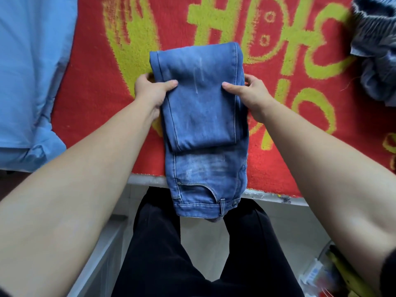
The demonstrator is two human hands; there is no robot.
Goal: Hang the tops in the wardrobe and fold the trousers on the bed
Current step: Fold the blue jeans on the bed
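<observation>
A pair of faded blue jeans [201,108] lies folded lengthwise on the bed's red and yellow blanket [92,82]. The leg ends are doubled back over the thighs, and the waistband hangs off the bed's near edge. My left hand [150,93] grips the folded stack at its left side, thumb on top and fingers tucked under. My right hand [248,93] holds the right side the same way.
A light blue garment [30,71] is spread on the bed at the left. A crumpled blue-grey garment [377,48] lies at the far right. My legs in black trousers [192,254] stand against the bed's edge. Some colourful packets [334,275] sit on the floor at lower right.
</observation>
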